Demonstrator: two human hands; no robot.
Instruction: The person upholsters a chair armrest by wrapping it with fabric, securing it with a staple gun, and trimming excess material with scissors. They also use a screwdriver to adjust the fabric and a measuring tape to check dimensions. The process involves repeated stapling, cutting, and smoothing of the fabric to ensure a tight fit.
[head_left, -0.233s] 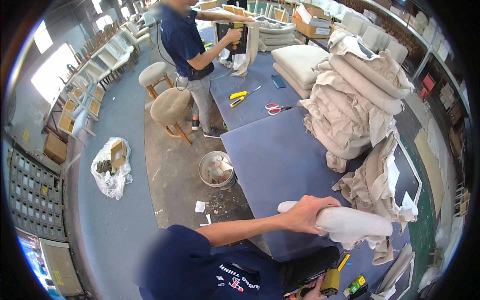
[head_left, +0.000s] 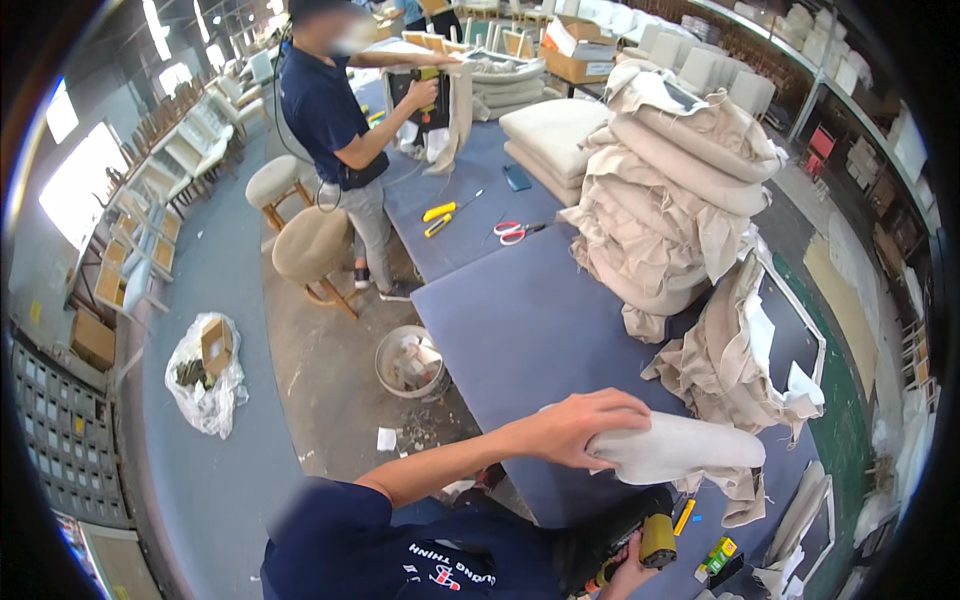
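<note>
A padded seat piece covered in beige fabric [head_left: 690,447] stands tilted on its edge over the blue-grey table, with loose cloth hanging from its near side. My left hand [head_left: 590,428] is closed over its upper left edge, fingers on top. At the lower edge of the view, my right hand [head_left: 628,572] grips a black and yellow staple gun [head_left: 657,541] beside the seat piece. The gun's nose is hidden. Close by lie a yellow-handled tool [head_left: 685,516] and a small green and yellow box [head_left: 716,556].
A tall stack of beige covered seats [head_left: 680,190] stands on the table [head_left: 500,330], with more covered pieces [head_left: 735,360] nearer. Red-handled scissors [head_left: 515,233], yellow-handled tools [head_left: 440,218] and a phone [head_left: 516,178] lie farther off. A co-worker [head_left: 330,110] uses another gun. A bucket [head_left: 411,362] stands left.
The whole view has shifted, so most things sit a little farther left. My left hand keeps its hold on the seat piece, and the staple gun stays in my right hand.
</note>
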